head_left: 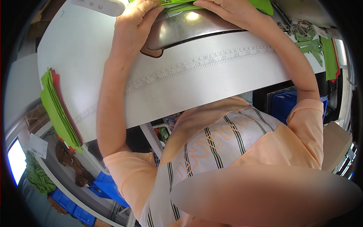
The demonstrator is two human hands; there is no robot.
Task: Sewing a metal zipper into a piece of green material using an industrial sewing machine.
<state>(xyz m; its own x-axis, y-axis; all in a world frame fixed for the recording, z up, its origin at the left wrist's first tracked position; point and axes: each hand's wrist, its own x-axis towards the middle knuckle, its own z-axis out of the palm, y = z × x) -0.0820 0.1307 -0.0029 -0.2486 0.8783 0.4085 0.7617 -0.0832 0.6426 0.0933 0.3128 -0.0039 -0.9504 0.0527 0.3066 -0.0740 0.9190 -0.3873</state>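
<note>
A bright green piece of fabric [184, 6] lies at the top edge of the view, over a shiny metal plate [177, 29] set in the white tabletop. My left hand [137, 17] is closed on the left part of the fabric, thumb and fingers pressed together. From the right, my right hand [230, 12] grips the fabric with its thumb stretched along the near edge. The picture's top edge cuts off the fingertips of both hands and the far part of the fabric. A white rounded machine part [101, 5] sits just left of my left hand.
A ruler scale [196, 64] is printed along the white table. Stacked green and red fabric pieces [60, 109] hang over its left edge. Green zippers [310, 45] and more green strips [329, 56] lie at the right. Blue bins [283, 106] stand below the table.
</note>
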